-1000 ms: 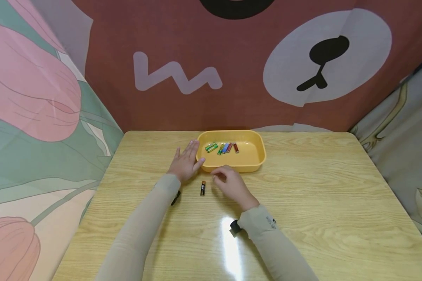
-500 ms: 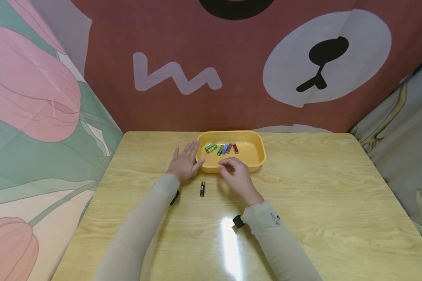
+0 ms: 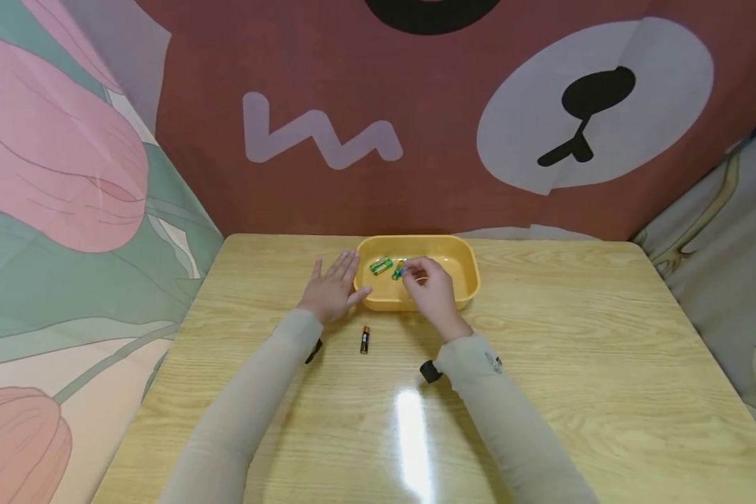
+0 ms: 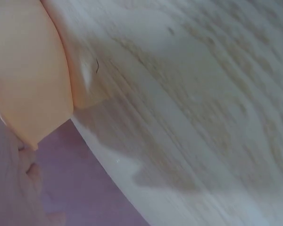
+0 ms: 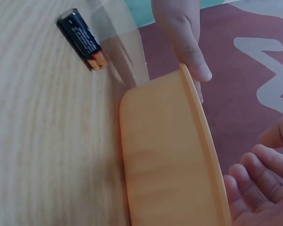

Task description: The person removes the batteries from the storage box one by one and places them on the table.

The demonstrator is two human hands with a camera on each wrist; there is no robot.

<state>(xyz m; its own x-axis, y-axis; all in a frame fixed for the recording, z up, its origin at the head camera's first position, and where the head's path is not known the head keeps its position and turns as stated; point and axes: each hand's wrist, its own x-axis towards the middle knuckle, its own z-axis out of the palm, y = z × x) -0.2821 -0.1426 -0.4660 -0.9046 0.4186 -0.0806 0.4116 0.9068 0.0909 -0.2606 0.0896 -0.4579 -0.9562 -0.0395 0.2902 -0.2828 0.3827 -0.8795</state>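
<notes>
A yellow plastic tray (image 3: 453, 305) stands at the table's back edge. My left hand (image 3: 331, 287) rests at its left side, fingers stretched out and thumb over the near rim. Over the tray is my right hand (image 3: 432, 288), fingers loosely bent, fingertips close to a blue battery (image 3: 406, 270); whether they touch it cannot be told. To the left in the tray lie green batteries (image 3: 381, 266) and a green-and-yellow one (image 3: 397, 271). The right hand hides the red batteries' place. A black battery with a copper end (image 3: 365, 340) lies on the table before the tray.
The wooden table (image 3: 573, 364) reaches back to a brown cloth (image 3: 302, 196) with a bear pattern. Flowered cloth (image 3: 69, 175) hangs on the left. A bright light reflection (image 3: 414, 441) shows on the near tabletop.
My right hand has moved from beside the black battery, across the near rim, to above the batteries in the tray. My left hand and the black battery have stayed put.
</notes>
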